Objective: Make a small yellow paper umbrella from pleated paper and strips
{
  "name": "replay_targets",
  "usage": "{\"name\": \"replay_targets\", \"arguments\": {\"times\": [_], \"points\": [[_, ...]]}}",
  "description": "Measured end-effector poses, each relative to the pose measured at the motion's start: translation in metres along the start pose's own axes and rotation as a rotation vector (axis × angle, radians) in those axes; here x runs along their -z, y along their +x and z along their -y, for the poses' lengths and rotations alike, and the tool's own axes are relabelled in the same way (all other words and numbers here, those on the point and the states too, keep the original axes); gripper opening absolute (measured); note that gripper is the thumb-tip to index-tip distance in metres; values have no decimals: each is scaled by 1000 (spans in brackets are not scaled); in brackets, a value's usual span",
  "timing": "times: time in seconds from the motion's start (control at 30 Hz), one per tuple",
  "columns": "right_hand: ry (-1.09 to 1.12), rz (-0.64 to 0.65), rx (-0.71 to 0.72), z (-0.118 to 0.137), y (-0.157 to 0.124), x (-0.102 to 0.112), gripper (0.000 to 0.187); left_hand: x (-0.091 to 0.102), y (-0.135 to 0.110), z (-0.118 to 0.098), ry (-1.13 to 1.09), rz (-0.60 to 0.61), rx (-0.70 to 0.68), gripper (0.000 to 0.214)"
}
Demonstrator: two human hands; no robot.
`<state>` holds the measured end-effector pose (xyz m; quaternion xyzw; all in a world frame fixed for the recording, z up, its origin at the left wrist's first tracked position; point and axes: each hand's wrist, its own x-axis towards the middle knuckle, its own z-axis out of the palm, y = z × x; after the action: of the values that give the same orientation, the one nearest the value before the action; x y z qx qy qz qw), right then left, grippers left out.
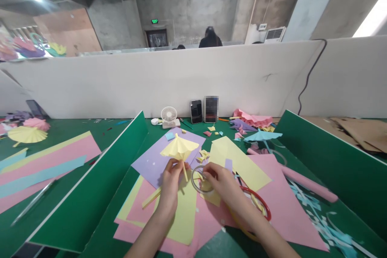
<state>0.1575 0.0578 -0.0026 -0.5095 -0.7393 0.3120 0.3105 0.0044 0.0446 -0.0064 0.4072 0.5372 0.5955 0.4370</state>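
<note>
from where i stand, the left hand point(171, 179) has its thumb and fingers pinched together on the slim stem of a yellow paper umbrella point(179, 147), close under the canopy, which spreads just above that grip. holding it there probably keeps the thin folds from being crushed. the right hand point(219, 177) is clamped by its fingertips on the rim of a roll of tape point(194, 184), just beside the umbrella's stem; gripping only the edge seems meant to leave the rest of the ring free. below both grips lie loose paper sheets point(184, 225), perhaps kept there to be in easy reach. right of the tape, partly behind the forearm, sits a red ring point(267, 209). farther right and beyond, a blue paper umbrella point(263, 135) stands apart, maybe so nothing flattens it. past the left grip, a small fan point(169, 115) faces the worker.
</note>
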Motion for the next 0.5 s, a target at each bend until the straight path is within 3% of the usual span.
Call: {"name": "replay_targets", "arguments": {"times": [0.23, 0.5], "points": [[-254, 45, 63, -6, -16, -15, 13, 19, 25, 13, 274, -62, -76, 21], [-233, 96, 100, -9, -17, -22, 14, 37, 42, 28, 566, -112, -151, 20]]}}
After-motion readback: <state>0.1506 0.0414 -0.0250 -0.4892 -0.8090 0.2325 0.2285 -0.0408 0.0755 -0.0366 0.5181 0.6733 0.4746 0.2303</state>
